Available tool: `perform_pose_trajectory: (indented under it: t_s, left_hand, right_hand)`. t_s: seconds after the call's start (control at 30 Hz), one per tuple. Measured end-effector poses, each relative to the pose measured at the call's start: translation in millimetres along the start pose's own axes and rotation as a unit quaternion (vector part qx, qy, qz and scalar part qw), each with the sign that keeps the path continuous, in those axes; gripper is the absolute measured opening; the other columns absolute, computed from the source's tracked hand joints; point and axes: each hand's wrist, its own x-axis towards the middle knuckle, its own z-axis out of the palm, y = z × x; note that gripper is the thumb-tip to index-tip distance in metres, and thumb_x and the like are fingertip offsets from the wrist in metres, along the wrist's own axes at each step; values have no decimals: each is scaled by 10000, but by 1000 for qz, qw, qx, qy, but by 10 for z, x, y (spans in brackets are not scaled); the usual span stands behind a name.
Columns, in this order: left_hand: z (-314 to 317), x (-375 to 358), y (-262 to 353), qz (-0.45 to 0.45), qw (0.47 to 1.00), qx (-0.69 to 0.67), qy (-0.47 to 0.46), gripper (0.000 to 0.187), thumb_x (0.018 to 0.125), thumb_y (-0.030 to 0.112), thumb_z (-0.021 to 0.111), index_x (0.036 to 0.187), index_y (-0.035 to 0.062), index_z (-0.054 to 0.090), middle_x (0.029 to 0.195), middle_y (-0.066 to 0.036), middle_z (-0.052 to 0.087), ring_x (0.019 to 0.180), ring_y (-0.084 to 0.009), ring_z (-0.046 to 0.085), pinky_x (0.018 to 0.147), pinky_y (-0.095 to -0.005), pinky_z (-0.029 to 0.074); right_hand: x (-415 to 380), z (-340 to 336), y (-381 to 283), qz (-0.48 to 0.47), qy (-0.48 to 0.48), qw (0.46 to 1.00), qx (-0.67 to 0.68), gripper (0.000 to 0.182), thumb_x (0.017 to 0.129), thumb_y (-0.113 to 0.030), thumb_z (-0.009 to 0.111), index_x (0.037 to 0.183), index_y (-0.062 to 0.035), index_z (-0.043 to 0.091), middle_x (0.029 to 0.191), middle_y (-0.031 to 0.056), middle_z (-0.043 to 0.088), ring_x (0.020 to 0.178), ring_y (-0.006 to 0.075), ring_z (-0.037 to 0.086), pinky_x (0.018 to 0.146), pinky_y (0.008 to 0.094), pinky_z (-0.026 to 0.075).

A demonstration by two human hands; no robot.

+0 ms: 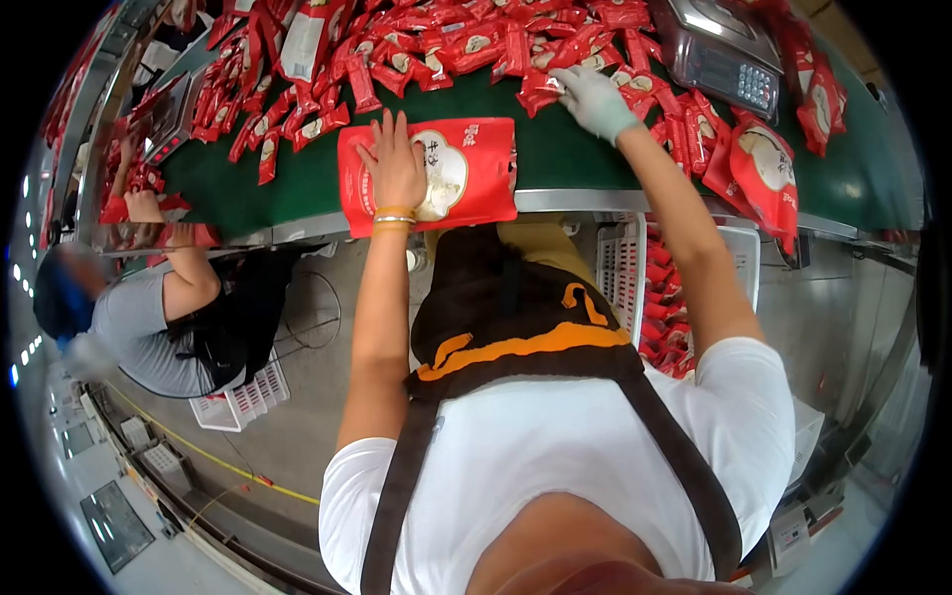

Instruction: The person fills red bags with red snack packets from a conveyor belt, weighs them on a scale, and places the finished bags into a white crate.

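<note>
My left hand [397,171] lies flat with fingers spread on a large red pouch [478,159] with a pale printed panel, at the near edge of the green work surface [297,183]. My right hand [598,107], in a pale glove, reaches farther out to the right. Its fingertips are closed on the end of a small red packet [537,93] at the edge of a heap of like packets [466,45]. The undersides of those fingers are hidden.
A digital scale [729,69] stands at the back right, with red pouches [762,164] beside it. Below the edge, a white crate [620,273] stands by red packets. At left, a co-worker in a grey shirt [154,332] sits near another scale [169,124].
</note>
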Motion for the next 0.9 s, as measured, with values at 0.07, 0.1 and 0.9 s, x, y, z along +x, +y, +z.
perform_pose_trajectory:
  t_s: [0.07, 0.1, 0.9]
  left_hand:
    - [5, 42, -3, -2, 1000, 3, -6, 563, 937, 237, 451, 1448, 38, 323, 1545, -177, 244, 1437, -383, 186, 1117, -656, 70]
    - [2, 44, -6, 2, 1000, 12, -1, 556, 938, 239, 449, 1444, 39, 332, 1545, -176, 246, 1434, -384, 193, 1122, -649, 74]
    - [-30, 13, 31, 37, 996, -12, 81, 502, 947, 251, 433, 1401, 38, 406, 1495, -129, 364, 1415, -336, 269, 1128, -622, 92]
  right_hand:
    - [73, 242, 250, -47, 9, 997, -59, 467, 846, -166, 627, 1298, -162, 512, 1093, 157, 602, 1044, 338, 564, 910, 430, 467]
    - [125, 249, 295, -66, -20, 994, -89, 524, 846, -175, 632, 1343, -171, 469, 1096, 155, 605, 1054, 332, 562, 909, 428, 465]
    - [208, 1251, -1324, -195, -73, 940, 271, 213, 799, -160, 608, 987, -67, 645, 1061, 155, 655, 977, 338, 623, 837, 426, 502]
